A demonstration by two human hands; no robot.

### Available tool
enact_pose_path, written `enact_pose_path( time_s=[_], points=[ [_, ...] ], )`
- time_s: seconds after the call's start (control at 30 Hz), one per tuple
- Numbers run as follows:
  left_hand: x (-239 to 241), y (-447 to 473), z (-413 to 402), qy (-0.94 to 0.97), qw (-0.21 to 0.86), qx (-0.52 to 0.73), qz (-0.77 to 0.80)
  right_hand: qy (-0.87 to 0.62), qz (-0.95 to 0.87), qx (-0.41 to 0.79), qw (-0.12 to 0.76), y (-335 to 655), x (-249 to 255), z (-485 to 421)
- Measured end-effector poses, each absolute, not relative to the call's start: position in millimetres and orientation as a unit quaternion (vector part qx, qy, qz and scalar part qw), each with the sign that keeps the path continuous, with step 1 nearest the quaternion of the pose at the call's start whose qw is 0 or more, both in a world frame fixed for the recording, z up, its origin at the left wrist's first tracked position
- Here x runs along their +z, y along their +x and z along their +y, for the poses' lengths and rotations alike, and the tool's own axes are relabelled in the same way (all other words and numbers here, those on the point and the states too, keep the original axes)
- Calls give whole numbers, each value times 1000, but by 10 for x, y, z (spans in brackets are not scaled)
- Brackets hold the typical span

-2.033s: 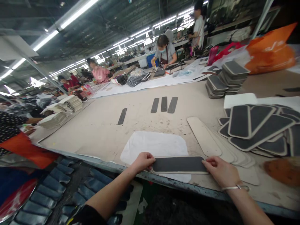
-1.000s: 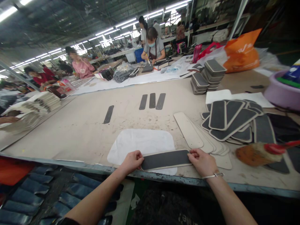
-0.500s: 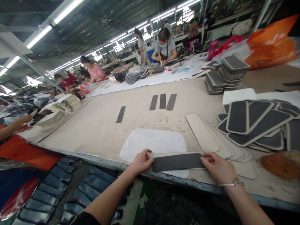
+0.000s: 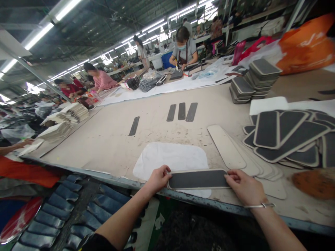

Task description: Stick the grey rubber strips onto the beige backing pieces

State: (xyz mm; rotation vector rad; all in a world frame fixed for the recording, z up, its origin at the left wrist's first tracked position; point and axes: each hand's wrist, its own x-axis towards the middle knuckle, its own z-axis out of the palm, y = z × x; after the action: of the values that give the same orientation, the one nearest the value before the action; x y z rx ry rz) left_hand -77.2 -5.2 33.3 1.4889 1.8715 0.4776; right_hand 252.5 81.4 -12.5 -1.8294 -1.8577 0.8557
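A long dark grey strip with a pale border [image 4: 198, 179] lies flat on a white cloth [image 4: 170, 158] at the near edge of the worktable [image 4: 112, 139]. My left hand [image 4: 157, 179] pinches the strip's left end, fingers curled. My right hand [image 4: 244, 188], a thin bracelet at its wrist, presses the strip's right end with bent fingers. A fan of pale beige strips [image 4: 230, 148] lies just beyond my right hand.
Overlapping dark bordered pieces [image 4: 285, 134] spread at the right, with taller stacks [image 4: 255, 80] behind and an orange bag [image 4: 306, 45]. Several dark narrow strips [image 4: 181, 111] lie mid-table. A brown brush [image 4: 314, 183] sits at the right. Other people work at tables beyond. Blue pieces [image 4: 65, 209] lie below left.
The strip, slightly lifted off a pale piece half a second ago, now lies flat and aligned on it. Both hands stay at its ends.
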Motion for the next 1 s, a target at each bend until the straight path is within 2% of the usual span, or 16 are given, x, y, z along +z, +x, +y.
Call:
enact_pose_path(
  time_s=[0.37, 0.63, 1.0],
  points=[
    [258, -772, -46, 582, 327, 185, 721, -641, -672, 303, 214, 2457, 2, 772],
    [253, -743, -41, 600, 275, 166, 732, -636, -675, 307, 215, 2488, -51, 777],
    [306, -680, -18, 589, 271, 149, 746, -645, -673, 306, 193, 2506, -97, 793]
  ],
)
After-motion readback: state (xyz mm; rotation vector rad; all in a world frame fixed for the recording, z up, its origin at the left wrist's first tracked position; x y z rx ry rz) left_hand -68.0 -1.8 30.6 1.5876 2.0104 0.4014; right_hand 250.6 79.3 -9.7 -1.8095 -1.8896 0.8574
